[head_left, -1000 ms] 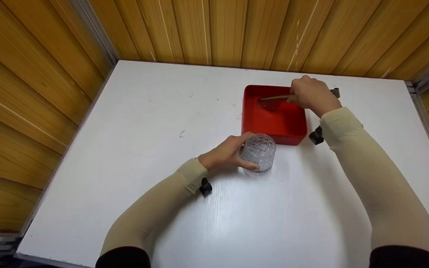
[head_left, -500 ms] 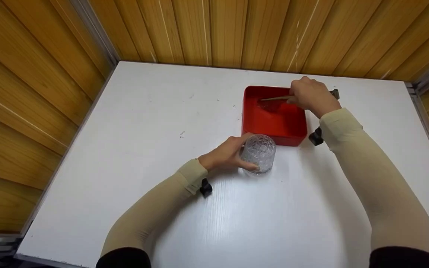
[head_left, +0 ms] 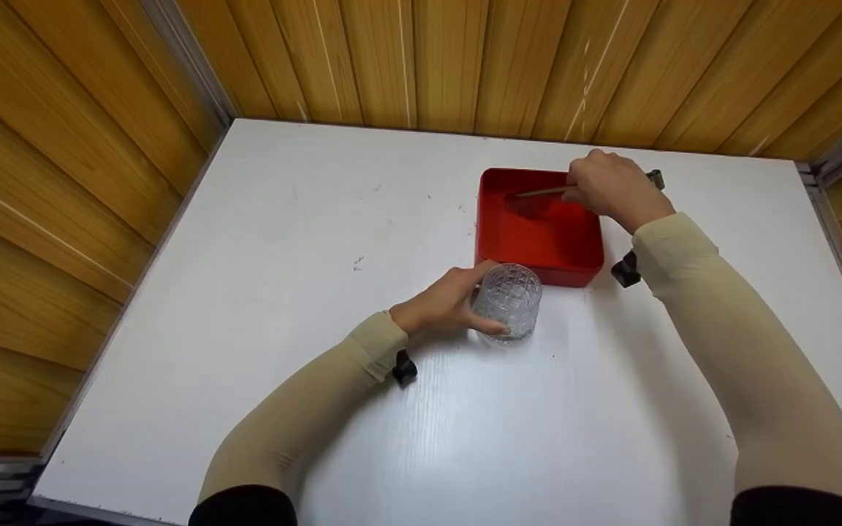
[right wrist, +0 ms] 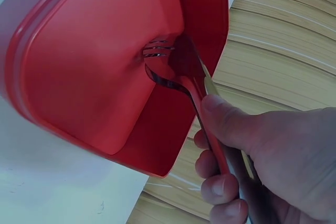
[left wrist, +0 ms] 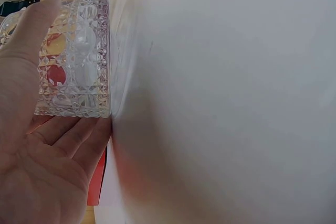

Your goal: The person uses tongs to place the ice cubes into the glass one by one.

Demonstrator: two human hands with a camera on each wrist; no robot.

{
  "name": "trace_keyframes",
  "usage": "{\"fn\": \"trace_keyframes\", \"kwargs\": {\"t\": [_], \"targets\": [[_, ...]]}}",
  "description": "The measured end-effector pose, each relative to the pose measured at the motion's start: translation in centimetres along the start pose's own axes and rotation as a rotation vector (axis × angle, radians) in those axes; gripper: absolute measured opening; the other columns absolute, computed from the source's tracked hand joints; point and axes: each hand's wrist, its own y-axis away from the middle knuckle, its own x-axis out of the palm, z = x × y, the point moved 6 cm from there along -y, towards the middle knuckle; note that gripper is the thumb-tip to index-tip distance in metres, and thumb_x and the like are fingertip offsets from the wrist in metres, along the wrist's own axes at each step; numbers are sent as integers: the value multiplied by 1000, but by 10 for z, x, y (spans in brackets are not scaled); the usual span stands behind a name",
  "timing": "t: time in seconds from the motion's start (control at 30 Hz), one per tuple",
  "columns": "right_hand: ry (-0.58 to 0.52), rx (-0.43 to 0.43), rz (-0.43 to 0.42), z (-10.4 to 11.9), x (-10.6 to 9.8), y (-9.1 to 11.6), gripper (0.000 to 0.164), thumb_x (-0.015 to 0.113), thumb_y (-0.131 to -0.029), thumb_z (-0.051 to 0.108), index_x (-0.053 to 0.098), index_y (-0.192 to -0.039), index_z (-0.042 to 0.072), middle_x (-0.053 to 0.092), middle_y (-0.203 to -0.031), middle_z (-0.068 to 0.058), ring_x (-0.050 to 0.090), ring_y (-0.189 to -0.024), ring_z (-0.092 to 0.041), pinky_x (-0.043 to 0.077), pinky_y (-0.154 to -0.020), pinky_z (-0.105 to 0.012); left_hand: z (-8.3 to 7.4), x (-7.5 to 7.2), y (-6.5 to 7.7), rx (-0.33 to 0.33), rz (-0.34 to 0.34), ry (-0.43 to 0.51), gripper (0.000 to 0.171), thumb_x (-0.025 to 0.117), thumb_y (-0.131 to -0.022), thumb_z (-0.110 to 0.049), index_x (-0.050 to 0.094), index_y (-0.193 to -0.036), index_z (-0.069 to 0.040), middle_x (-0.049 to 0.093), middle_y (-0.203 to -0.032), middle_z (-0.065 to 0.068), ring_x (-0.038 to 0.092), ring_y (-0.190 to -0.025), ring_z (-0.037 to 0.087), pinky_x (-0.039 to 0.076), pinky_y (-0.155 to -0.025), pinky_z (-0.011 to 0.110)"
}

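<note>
My left hand (head_left: 450, 299) holds a clear, cut-pattern glass (head_left: 512, 299) that stands upright on the white table. In the left wrist view the thumb lies along one side of the glass (left wrist: 79, 56) and the fingers reach along the other. Over the right rim of a square red box (head_left: 541, 272), my right hand (head_left: 615, 186) grips a metal fork (right wrist: 170, 84) together with a second piece of cutlery (right wrist: 188, 61), whose rounded, red-reflecting head looks like a spoon. Their heads point down inside the box, with the tines close over its floor.
The glass stands just in front of the box's near wall. The white table (head_left: 304, 219) extends left and toward me. Wood-plank walls (head_left: 443, 66) stand behind and to the left. Small dark marks (head_left: 358, 263) show on the tabletop.
Both hands keep their holds. The right hand and the cutlery shift very slightly, and the right forearm moves a little to the right. The glass and box stay where they were.
</note>
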Motion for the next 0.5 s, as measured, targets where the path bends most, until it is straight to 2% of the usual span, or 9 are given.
{"fn": "trace_keyframes", "kwargs": {"t": [0.13,0.5], "targets": [[11,-19,-11,-1,1,1,18,74,-96,14,77,-102,-2,67,-71,-9,55,-65,-24,46,-56,-34,-1,0,0,5,-2,-11,81,92,-77,-34,50,-143,-14,68,-126,0,62,-112,8,49,-98,22],[-10,3,13,-6,-1,9,20,71,-98,17,78,-106,0,70,-79,-11,57,-71,-25,51,-62,-37,0,0,1,6,-1,-11,80,92,-77,-33,50,-142,-13,68,-125,1,62,-111,10,50,-97,21]]}}
